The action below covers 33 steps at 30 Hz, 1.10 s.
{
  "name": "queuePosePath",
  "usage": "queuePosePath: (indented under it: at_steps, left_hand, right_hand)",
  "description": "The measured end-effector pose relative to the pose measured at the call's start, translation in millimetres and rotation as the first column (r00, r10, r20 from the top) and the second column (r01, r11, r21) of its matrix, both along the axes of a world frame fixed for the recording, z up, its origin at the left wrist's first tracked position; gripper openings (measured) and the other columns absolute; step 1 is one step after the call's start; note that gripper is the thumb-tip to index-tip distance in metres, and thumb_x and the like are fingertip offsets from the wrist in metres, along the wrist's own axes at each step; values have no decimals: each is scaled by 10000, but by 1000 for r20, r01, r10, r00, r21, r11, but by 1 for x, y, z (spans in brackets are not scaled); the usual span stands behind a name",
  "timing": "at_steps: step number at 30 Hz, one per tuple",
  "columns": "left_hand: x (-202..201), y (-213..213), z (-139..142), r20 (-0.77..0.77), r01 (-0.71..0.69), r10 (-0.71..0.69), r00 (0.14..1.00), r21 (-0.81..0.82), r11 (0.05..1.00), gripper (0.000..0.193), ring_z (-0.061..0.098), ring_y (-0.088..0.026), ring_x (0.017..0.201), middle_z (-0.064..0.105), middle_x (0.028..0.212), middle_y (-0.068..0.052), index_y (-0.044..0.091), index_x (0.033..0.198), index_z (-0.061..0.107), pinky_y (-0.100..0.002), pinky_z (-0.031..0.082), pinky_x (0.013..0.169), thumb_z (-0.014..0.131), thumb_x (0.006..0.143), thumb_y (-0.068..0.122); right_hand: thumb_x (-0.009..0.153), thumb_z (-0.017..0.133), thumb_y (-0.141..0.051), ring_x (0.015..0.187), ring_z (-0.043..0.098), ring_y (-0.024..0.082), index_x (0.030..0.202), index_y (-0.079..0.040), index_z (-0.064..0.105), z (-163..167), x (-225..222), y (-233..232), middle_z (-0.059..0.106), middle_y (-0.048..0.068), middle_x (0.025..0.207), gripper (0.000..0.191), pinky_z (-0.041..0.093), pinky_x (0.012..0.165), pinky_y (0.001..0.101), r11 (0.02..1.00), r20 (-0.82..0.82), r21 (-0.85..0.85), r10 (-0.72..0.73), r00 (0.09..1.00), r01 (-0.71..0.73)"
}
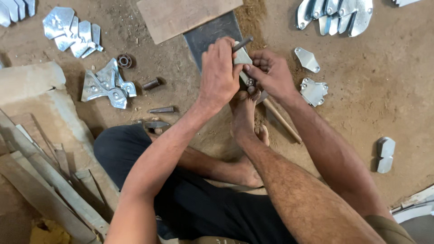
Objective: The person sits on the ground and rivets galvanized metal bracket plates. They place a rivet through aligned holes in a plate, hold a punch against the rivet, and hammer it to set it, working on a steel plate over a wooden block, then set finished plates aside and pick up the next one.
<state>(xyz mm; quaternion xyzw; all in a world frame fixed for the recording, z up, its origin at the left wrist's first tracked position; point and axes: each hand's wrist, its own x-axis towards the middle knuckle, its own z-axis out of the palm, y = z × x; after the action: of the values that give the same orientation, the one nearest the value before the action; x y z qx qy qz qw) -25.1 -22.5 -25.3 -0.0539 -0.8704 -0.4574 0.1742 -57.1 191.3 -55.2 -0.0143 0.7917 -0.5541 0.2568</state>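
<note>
My left hand (pixel 219 72) is closed around a dark metal punch rod (pixel 242 44) that stands on a small shiny metal plate (pixel 244 59). My right hand (pixel 269 72) pinches the same plate from the right side. The plate rests on a dark steel block (pixel 210 34) set in the dirt floor. My bare foot (pixel 244 113) presses against the plate's near end. A wooden hammer handle (pixel 282 121) lies on the ground under my right forearm; its head is hidden.
Piles of shiny metal plates lie at the top left (pixel 74 31), mid left (pixel 106 86) and top right (pixel 334 13). Single plates (pixel 312 90) sit right of my hand. A wooden board (pixel 185 16), short steel pins (pixel 162 110), a bearing ring (pixel 124 60) and wooden planks (pixel 40 180) surround me.
</note>
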Motion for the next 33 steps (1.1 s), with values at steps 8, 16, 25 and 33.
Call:
queuePosePath:
  at_steps: [8,16,25,33]
  left_hand:
    - [8,7,11,191,24,-181,965,620,784,327,714,-209,1050,634,1213,-165,32,1166,413,-360,626,880,696,1038,135]
    - [22,-9,26,249,-165,-419,873,960,227,246,698,-156,1048,712,1275,-186,83,1062,429,-313,629,844,672,1062,127]
    - [41,-35,35,222,-267,-622,751,964,22,280,653,-65,804,591,968,10,125,1032,431,-241,626,642,710,1014,149]
    - [38,-37,31,171,-222,-629,759,975,-3,297,658,-61,821,556,891,22,123,1012,440,-272,654,720,738,1014,122]
  right_hand:
    - [965,745,-10,755,698,103,1096,65,700,73,-6,-6,746,75,904,157,596,687,242,973,-56,-122,-204,977,196]
    - [989,779,-68,906,699,106,1242,40,650,105,47,-54,719,85,1064,304,603,827,239,996,-346,-88,-4,938,-28]
    - [940,870,-291,938,637,84,1414,-36,623,115,49,-53,641,80,1251,592,540,707,188,975,-474,112,222,852,-191]
    - [984,844,-175,973,642,77,1441,-16,613,117,48,-54,599,83,1227,536,540,712,177,981,-342,-3,180,922,-193]
